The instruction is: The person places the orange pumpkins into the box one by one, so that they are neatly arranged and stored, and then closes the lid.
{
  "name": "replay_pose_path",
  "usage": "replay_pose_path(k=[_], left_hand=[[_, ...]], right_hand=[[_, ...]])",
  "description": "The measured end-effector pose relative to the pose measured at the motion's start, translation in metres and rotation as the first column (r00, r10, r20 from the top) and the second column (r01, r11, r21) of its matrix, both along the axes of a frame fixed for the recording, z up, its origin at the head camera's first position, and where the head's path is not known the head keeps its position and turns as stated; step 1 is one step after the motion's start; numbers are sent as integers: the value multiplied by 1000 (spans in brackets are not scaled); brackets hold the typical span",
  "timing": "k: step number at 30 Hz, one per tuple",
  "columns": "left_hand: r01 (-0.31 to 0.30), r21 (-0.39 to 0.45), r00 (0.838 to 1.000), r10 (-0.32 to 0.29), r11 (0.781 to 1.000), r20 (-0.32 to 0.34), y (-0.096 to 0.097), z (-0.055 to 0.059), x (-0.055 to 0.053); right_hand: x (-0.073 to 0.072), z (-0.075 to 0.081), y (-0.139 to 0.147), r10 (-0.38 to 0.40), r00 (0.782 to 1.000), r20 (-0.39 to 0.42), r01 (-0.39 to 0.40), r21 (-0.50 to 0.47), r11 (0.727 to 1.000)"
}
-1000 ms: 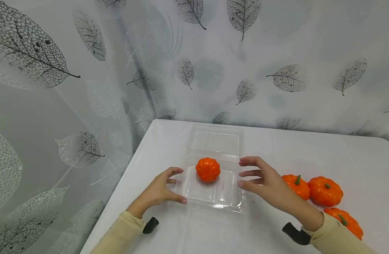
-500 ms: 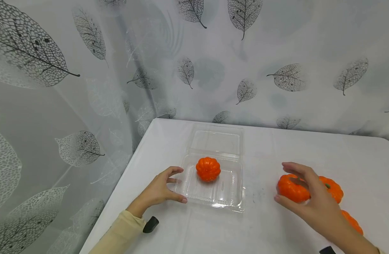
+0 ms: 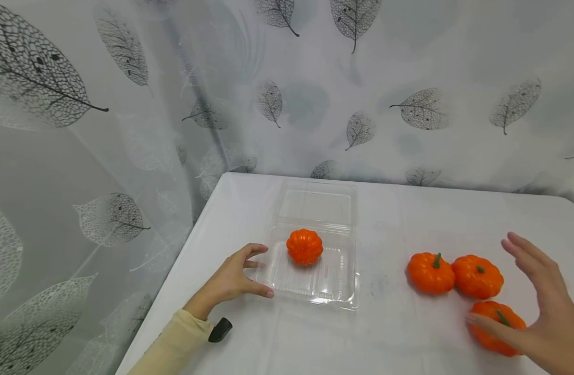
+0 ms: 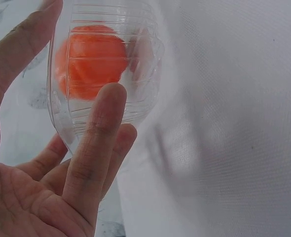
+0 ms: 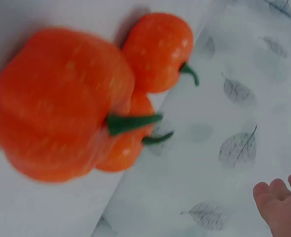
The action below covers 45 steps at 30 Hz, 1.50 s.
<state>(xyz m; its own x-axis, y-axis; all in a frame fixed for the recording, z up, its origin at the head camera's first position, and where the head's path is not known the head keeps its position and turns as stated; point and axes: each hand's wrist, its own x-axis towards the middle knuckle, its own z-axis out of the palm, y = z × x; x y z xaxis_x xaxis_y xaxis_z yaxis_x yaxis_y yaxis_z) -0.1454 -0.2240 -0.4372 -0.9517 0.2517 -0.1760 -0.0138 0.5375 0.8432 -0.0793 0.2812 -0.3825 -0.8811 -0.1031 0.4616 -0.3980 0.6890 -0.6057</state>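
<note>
An open clear plastic clamshell container (image 3: 336, 245) holds one small orange pumpkin (image 3: 304, 247), its stem out of sight. My left hand (image 3: 233, 276) stays at the container's left side, thumb and fingers spread with the fingertips right at its wall. Out at the right, my right hand (image 3: 547, 307) has its fingers apart and its thumb overlapping the nearest green-stemmed pumpkin (image 5: 61, 103) in the head view. Nothing is gripped in it. Two more pumpkins, a left one (image 3: 429, 273) and a right one (image 3: 478, 276), sit side by side just behind that one.
A white cloth covers the table (image 3: 390, 333). The container's lid (image 3: 315, 205) lies folded back toward the far edge. Behind and to the left hangs a grey-white curtain (image 3: 315, 94) with a leaf print.
My right hand has left the container's right side and moved right, passing over the left pumpkin to the nearest one. My left hand has stayed beside the container.
</note>
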Motion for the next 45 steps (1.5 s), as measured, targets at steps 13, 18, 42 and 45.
replay_pose_path(k=[13,18,42,45], left_hand=[[0,-4,1000,0,1000,1,0,2,0],[1,-3,1000,-1,1000,0,0,2,-1],[4,11,1000,-4,1000,14,-2,1,-2],[3,8,1000,-3,1000,12,-1,0,-1]], right_hand=[[10,-27,43,-166,978,129,150,127,980],[11,-49,57,-189,956,222,176,75,981],[19,-103,79,-218,720,658,14,301,953],[20,-105,79,-231,746,625,-2,349,937]])
